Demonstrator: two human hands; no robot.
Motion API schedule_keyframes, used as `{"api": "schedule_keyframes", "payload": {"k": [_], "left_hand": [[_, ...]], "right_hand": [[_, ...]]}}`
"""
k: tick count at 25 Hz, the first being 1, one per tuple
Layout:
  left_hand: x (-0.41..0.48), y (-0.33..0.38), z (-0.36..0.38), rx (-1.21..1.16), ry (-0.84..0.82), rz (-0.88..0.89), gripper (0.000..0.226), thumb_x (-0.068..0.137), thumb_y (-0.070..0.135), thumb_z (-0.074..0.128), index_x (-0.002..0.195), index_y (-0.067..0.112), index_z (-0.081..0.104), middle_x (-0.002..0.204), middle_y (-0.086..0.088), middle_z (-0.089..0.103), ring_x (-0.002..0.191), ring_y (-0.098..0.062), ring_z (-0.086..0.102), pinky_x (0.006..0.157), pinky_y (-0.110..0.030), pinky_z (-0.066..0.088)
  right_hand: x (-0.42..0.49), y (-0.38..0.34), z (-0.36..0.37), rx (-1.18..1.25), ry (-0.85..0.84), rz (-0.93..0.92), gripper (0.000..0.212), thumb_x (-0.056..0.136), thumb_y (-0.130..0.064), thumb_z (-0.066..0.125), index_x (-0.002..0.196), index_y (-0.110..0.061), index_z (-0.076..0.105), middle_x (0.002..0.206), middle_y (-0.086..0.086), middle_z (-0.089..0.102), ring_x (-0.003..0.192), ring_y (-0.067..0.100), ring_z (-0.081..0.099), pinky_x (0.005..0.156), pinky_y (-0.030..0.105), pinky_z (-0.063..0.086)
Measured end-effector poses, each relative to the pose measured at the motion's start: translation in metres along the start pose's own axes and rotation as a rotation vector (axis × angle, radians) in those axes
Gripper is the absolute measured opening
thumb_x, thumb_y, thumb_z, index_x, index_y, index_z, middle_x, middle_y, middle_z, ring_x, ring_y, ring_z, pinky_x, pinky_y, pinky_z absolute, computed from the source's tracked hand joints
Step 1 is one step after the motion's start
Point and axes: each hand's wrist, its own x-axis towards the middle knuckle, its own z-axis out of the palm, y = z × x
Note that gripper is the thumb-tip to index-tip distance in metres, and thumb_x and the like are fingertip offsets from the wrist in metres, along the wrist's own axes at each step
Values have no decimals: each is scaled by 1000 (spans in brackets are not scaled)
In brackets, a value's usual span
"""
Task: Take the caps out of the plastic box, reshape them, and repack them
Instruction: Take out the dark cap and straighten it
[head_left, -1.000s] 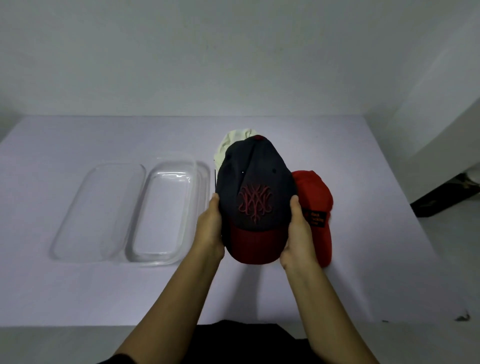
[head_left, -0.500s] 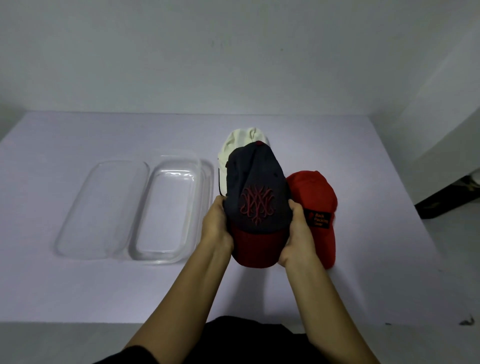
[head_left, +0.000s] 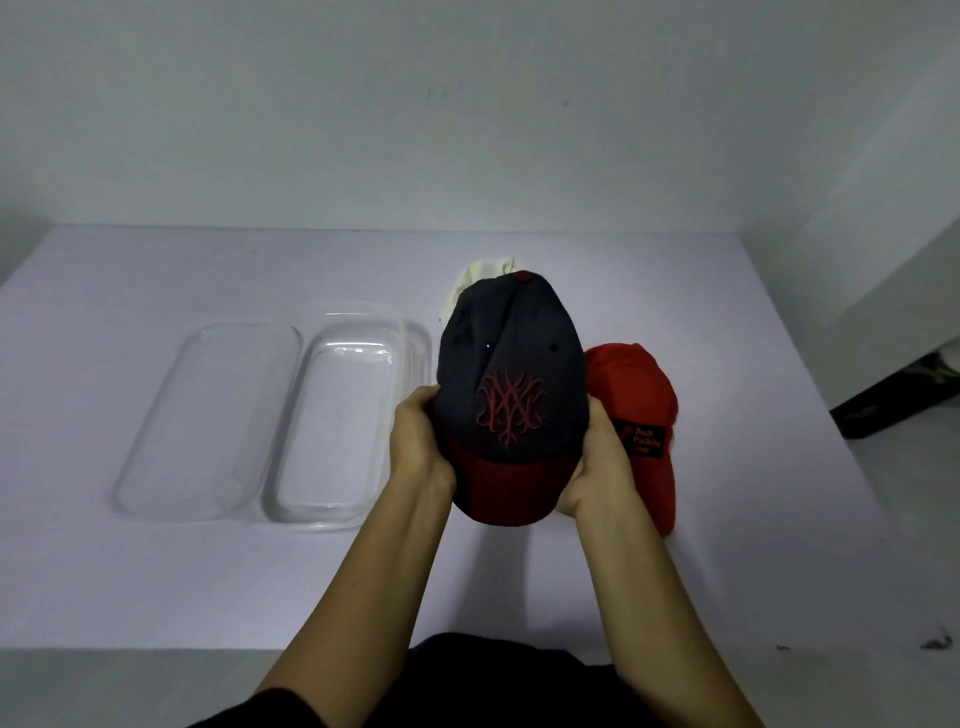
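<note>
**Item 1. Navy cap** (head_left: 511, 358). Dark crown, red brim (head_left: 504, 491), red stitched emblem (head_left: 511, 408) on the front, red button (head_left: 522, 277) on top. I see it held up off the surface (head_left: 156, 571) at the middle of my view. The brim points to 6 o'clock and the crown to 12.

**Item 2. Left grip** (head_left: 418, 441). Curled round the navy cap's edge at its 8 o'clock, where crown meets brim. The thumb lies on the crown and the fingers are hidden beneath.

**Item 3. Right grip** (head_left: 597, 457). Curled round the same cap at its 4 o'clock. The thumb lies along the crown's side and the fingers are hidden beneath.

**Item 4. Red cap** (head_left: 639, 384). Lies on the surface at 3 o'clock of the navy cap, partly hidden behind that cap and the right grip. Its black label (head_left: 641, 439) carries orange lettering that I cannot read in full.

**Item 5. White cap** (head_left: 483, 275). At 11 o'clock of the navy cap and mostly hidden behind it. Only a crumpled top shows.

**Item 6. Box** (head_left: 410, 343). Clear plastic, open side up, on the surface at 9 o'clock of the navy cap. All three caps are outside it.

**Item 7. Lid** (head_left: 208, 421). Clear, lying flat at 9 o'clock of the box. I cannot tell whether their edges touch or overlap.

**Item 8. Wall** (head_left: 467, 104). Pale, rising behind the surface at 12 o'clock.

**Item 9. Dark garment** (head_left: 467, 675). At 6 o'clock, along the bottom edge of my view.
</note>
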Motion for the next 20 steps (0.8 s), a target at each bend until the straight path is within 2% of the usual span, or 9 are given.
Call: {"api": "schedule_keyframes", "payload": {"k": [3, 6, 8, 11, 14, 17, 20], "left_hand": [[3, -2, -2, 40, 39, 4, 15, 72, 21, 56, 76, 12, 67, 78, -5, 67, 69, -22, 64, 64, -29, 52], [-2, 5, 2, 70, -26, 79, 29, 82, 31, 57, 98, 12, 73, 96, -5, 75, 91, -24, 69, 83, -35, 55], [-7, 9, 5, 63, -26, 134, 30, 84, 37, 60, 100, 15, 73, 95, -4, 76, 90, -22, 70, 83, -35, 55], [-12, 9, 10, 46, 21, 133, 27, 81, 31, 63, 98, 11, 72, 92, -6, 75, 81, -21, 70, 74, -31, 56], [-14, 6, 9, 64, 96, 112, 25, 81, 26, 64, 96, 8, 71, 92, -8, 74, 78, -22, 68, 68, -30, 55], [-13, 8, 3, 139, 37, 108, 30, 89, 39, 54, 98, 14, 68, 89, -3, 72, 84, -19, 66, 69, -30, 52], [-12, 2, 3, 254, 3, 74, 41, 94, 46, 34, 91, 20, 65, 87, -1, 69, 83, -17, 63, 77, -32, 50]], "right_hand": [[-2, 4, 2, 6, 67, -45, 36, 81, -43, 62, 106, -18, 71, 110, 8, 71, 103, 30, 64, 98, 48, 47], [-8, 1, 4, 5, -22, -155, 57, 79, -61, 56, 123, -24, 62, 125, 4, 64, 114, 24, 59, 104, 46, 43], [-10, 0, 6, -37, -59, -219, 69, 70, -68, 60, 125, -26, 60, 127, 0, 63, 115, 23, 59, 104, 46, 43], [-10, 0, 6, -40, 40, -182, 52, 73, -52, 68, 115, -21, 67, 114, 4, 70, 104, 26, 64, 98, 47, 48], [-10, 6, 4, -60, 60, -133, 50, 75, -49, 68, 116, -20, 67, 116, 6, 69, 106, 29, 64, 100, 49, 46], [-12, 3, 2, -38, 29, -136, 58, 83, -58, 54, 127, -21, 58, 128, 5, 62, 115, 25, 59, 103, 44, 44], [-20, 2, 6, -12, 66, -231, 54, 92, -56, 39, 134, -23, 50, 136, 1, 55, 122, 21, 53, 101, 38, 43]]}}
